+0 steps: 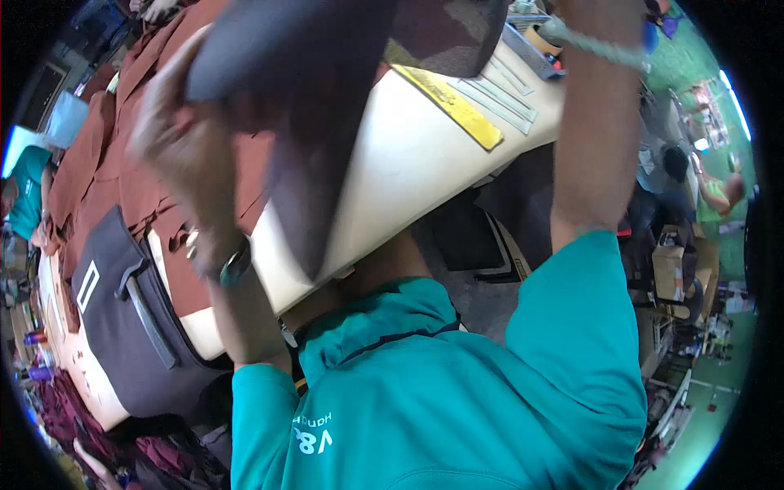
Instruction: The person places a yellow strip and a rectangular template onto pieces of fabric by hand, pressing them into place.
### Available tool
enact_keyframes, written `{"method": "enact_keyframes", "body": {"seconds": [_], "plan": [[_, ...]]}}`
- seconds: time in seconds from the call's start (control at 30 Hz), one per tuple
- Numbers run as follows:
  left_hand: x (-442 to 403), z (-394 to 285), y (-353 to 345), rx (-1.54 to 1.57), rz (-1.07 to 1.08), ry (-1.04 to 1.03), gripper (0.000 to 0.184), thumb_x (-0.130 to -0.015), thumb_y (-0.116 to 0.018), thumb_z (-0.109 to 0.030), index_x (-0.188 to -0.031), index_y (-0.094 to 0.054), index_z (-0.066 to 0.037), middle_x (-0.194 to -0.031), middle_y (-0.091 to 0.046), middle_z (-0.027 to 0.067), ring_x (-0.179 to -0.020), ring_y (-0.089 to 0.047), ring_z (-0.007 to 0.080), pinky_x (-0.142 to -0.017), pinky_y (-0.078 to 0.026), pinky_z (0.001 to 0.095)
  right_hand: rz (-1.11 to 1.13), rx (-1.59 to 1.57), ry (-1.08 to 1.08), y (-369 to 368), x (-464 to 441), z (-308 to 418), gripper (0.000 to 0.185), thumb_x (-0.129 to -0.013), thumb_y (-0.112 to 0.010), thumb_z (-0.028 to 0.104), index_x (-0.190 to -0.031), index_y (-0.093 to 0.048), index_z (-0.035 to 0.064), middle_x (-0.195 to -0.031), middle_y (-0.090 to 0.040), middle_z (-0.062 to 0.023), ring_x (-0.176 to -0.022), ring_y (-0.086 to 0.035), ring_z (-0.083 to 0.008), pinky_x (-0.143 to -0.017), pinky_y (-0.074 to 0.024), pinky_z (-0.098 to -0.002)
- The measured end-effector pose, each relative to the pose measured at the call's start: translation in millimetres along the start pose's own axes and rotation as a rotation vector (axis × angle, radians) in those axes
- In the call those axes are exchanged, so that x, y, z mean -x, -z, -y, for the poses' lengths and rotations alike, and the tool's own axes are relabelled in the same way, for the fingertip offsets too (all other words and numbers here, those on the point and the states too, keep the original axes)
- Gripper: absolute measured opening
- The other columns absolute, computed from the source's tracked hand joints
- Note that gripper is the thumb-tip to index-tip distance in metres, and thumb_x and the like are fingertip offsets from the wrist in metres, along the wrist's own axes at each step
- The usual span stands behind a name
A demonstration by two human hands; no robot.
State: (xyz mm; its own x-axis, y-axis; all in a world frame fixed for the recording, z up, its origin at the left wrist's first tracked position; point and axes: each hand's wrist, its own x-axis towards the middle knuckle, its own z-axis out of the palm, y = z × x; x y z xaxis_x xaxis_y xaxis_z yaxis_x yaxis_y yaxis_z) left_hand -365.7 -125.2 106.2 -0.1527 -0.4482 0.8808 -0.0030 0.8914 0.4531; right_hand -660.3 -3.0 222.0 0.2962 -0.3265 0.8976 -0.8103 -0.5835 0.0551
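A dark brown, leather-like piece (302, 106) is lifted over the table and blurred by motion, its pointed end hanging down near the table's front edge. My left hand (184, 135) grips it at its left side, fingers bent around the edge. My right arm reaches up at the upper right, and its hand lies outside the frame. Reddish-brown leather pieces (106, 155) are spread behind and below my left hand. A hammer (149, 314) lies on a dark folded piece (106, 327) at the left.
On the cream table (416, 155) lie a yellow ruler (453, 106) and several pale strips (498, 102). A grey tray (531, 49) stands at the back. A person (31, 192) in teal is at the far left, another (719, 196) at the far right.
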Motion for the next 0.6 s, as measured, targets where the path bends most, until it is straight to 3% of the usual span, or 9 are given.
{"method": "enact_keyframes", "body": {"seconds": [0.03,0.1,0.17,0.2,0.23,0.3,0.4,0.5,0.6], "plan": [[2,-17,22,-0.007,-0.07,0.026,0.037,-0.069,-0.046,0.011,-0.1,-0.066,0.003,-0.094,-0.067,0.0121,-0.086,-0.063,0.0181,-0.079,-0.05,0.0298,0.018,0.343,0.014,0,10,15,0.038,-0.073,-0.061,-0.01,-0.108,-0.06,0.0032,-0.096,-0.063,-0.0054,-0.077,-0.058,-0.0136,-0.066,-0.0504,-0.0257],[21,-51,70,-0.382,0.122,-0.246,0.017,-0.074,-0.059,0.0,-0.089,-0.067,0.001,-0.084,-0.066,0.0132,-0.082,-0.063,0.0261,-0.08,-0.049,0.0371,0.165,0.893,-0.102,-5,34,64,0.034,-0.074,-0.062,-0.008,-0.106,-0.059,0.0036,-0.093,-0.062,-0.0051,-0.073,-0.057,-0.0131,-0.063,-0.0505,-0.0251],[54,-99,94,-0.299,0.614,-0.095,0.023,-0.066,-0.064,-0.007,-0.088,-0.068,-0.004,-0.078,-0.063,0.0086,-0.077,-0.061,0.0223,-0.082,-0.046,0.0413,0.188,0.041,-0.784,-8,71,105,0.027,-0.082,-0.062,0.011,-0.106,-0.064,-0.0003,-0.099,-0.065,-0.0052,-0.091,-0.06,-0.0156,-0.083,-0.0473,-0.0291],[69,-100,102,-0.141,0.868,0.022,0.023,-0.067,-0.064,-0.007,-0.089,-0.067,-0.004,-0.077,-0.062,0.0083,-0.076,-0.061,0.0223,-0.08,-0.047,0.04,0.236,-0.286,-0.971,-21,89,120,0.04,-0.079,-0.059,0.004,-0.118,-0.058,-0.0031,-0.124,-0.057,-0.0116,-0.117,-0.051,-0.0189,-0.102,-0.0345,-0.0313],[85,-98,110,0.025,1.112,0.149,0.022,-0.068,-0.065,-0.007,-0.09,-0.067,-0.004,-0.076,-0.061,0.008,-0.075,-0.06,0.0224,-0.078,-0.047,0.0388,0.28,-0.425,-1.119,-40,115,134,0.039,-0.083,-0.058,0.005,-0.122,-0.055,-0.0025,-0.117,-0.061,-0.011,-0.108,-0.056,-0.0179,-0.097,-0.0406,-0.0305],[136,-90,113,-0.029,1.313,0.422,0.026,-0.066,-0.071,-0.014,-0.089,-0.067,-0.003,-0.081,-0.064,0.0119,-0.076,-0.061,0.0291,-0.078,-0.049,0.0381,0.404,-0.483,-1.293,-61,171,154,0.042,-0.081,-0.056,0.001,-0.122,-0.054,-0.0038,-0.121,-0.059,-0.0148,-0.116,-0.051,-0.0198,-0.103,-0.0338,-0.0316],[141,-94,117,0.052,1.158,0.629,0.033,-0.069,-0.075,-0.021,-0.094,-0.066,-0.003,-0.08,-0.063,0.0102,-0.079,-0.061,0.0261,-0.078,-0.049,0.0363,0.421,-0.513,-1.45,-68,217,186,0.043,-0.078,-0.058,-0.002,-0.121,-0.053,-0.0077,-0.121,-0.058,-0.0165,-0.115,-0.052,-0.0205,-0.102,-0.0346,-0.0302],[140,-85,107,-0.106,0.685,0.47,0.05,-0.071,-0.076,-0.031,-0.11,-0.062,-0.003,-0.108,-0.059,0.0199,-0.104,-0.055,0.0357,-0.088,-0.045,0.0419,0.256,-0.584,-1.614,-58,236,211,0.039,-0.079,-0.056,-0.005,-0.118,-0.056,-0.0085,-0.118,-0.059,-0.0132,-0.108,-0.054,-0.0165,-0.096,-0.0376,-0.0263],[159,-55,72,-0.376,0.658,0.452,0.059,-0.077,-0.069,-0.035,-0.126,-0.052,-0.006,-0.132,-0.042,0.0244,-0.124,-0.037,0.0409,-0.101,-0.032,0.0473,0.315,-0.501,-1.637,-44,260,224,0.038,-0.078,-0.053,-0.008,-0.116,-0.057,-0.0073,-0.116,-0.06,-0.0107,-0.104,-0.054,-0.0139,-0.093,-0.0388,-0.0253]]}}
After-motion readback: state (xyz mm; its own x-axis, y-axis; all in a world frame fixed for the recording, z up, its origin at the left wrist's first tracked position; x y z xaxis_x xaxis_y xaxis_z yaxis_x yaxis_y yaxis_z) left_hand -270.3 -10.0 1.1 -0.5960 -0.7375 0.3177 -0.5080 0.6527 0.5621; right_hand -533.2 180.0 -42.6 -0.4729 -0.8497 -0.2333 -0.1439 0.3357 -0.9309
